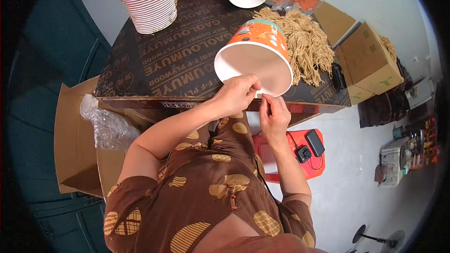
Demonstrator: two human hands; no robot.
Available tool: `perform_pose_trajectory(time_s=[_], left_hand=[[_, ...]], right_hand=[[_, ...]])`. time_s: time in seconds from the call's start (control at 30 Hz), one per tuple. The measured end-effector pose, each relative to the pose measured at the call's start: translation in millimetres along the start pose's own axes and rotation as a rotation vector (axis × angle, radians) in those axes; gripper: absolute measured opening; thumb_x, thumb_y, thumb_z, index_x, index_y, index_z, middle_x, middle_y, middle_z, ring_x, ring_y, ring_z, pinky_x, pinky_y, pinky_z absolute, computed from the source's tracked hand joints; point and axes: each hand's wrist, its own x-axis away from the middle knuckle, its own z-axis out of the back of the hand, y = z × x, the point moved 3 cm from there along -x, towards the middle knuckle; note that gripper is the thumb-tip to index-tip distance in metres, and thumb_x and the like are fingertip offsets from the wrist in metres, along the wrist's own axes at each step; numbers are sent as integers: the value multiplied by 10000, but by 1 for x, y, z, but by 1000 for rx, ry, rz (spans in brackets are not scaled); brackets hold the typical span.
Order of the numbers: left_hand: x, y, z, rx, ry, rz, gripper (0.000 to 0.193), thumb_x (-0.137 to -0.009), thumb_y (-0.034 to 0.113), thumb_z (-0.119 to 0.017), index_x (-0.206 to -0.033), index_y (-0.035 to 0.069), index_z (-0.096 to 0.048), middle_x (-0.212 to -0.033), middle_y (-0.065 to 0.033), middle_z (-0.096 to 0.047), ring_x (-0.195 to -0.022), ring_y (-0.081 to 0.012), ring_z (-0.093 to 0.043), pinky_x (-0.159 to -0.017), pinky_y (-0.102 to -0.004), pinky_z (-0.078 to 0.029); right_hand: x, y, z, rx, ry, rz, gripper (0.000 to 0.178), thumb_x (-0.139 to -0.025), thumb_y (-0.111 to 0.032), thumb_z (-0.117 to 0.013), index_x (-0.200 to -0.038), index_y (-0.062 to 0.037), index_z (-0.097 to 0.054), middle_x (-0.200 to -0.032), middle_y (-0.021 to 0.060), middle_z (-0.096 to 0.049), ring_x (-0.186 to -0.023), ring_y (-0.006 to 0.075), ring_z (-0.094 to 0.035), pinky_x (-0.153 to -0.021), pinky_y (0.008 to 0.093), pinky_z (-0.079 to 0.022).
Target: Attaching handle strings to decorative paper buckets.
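While the orange tub (255,58) is tipped on the tabletop (136,68), left hand (236,94) and right hand (275,115) are pinched closed at its lower rim; what is gripped cannot be told; light, stiff, dentable walls are judged, best held by the rim; tan lettering (192,73) can be read on the tabletop.

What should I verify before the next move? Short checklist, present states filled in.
1. Orange tub tilted, its open mouth facing the person: ok.
2. Left hand at the tub's near rim: ok.
3. Right hand beside the left, at the same rim: ok.
4. Anything pinched between the fingers: cannot tell, too small to make out.
5. Tan strand pile on the table, right beside the tub: ok.
6. Nested tub stack apart from both hands: ok.
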Motion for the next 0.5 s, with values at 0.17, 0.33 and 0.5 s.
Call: perform_pose_trajectory(time_s=[0.17, 0.33, 0.5], left_hand=[[8, 4, -5, -275, 177, -265, 209, -801, -55, -585, -1008, -28, -604, -904, -169, -607, -781, -335, -635, -670, -409, -520], [14, 7, -11, -555, 156, -258, 116, -818, -9, -586, -926, -27, -547, -882, -174, -561, -763, -344, -624, -614, -437, -523], [17, 9, -15, -588, 250, -385, 110, -829, -6, -573, -911, -15, -502, -812, -160, -558, -693, -324, -625, -544, -413, -513]], right_hand=[[-2, 0, 0, 8, 31, 44, 157, -781, 64, -663, -929, 24, -629, -792, 148, -621, -663, 282, -621, -562, 357, -502], [-2, 1, 1, -5, 38, 22, 161, -773, 72, -664, -922, 21, -630, -785, 143, -623, -657, 285, -625, -557, 356, -501], [-3, 2, 2, -24, 37, 11, 162, -766, 81, -665, -912, 20, -630, -782, 142, -623, -650, 284, -626, -553, 354, -500]])
